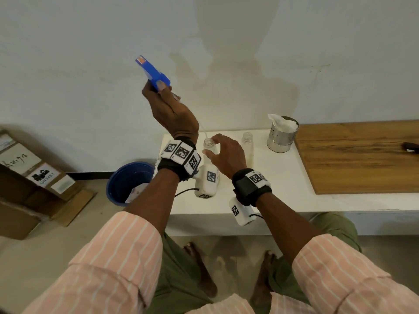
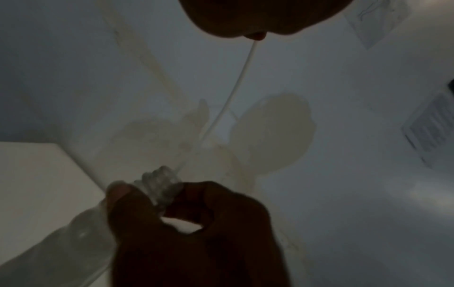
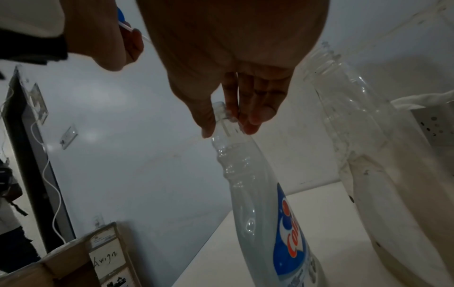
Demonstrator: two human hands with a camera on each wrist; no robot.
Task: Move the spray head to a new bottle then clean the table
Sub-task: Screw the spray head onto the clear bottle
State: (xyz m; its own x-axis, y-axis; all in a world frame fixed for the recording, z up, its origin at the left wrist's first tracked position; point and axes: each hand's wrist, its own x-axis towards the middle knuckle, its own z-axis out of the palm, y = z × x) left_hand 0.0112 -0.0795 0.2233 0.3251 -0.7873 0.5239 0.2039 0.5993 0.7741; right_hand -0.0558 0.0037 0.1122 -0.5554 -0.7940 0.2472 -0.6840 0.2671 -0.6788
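Lower centre of the head view: right hand pinching the neck of the labelled bottle upright on the white bench. Above, upper left: left hand clenched round the blue spray head, its thin tube slanting down, tip at the open mouth. Further right, second clear bottle, uncapped, waiting.

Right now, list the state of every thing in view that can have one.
spray head: off the bottle, held up in the left hand, tube end still in the neck.
labelled bottle: upright, uncapped, neck pinched by the right hand.
second bottle: upright, uncapped, untouched.
metal tin: upright, tissue sticking out.
blue bin: open, holds crumpled waste.
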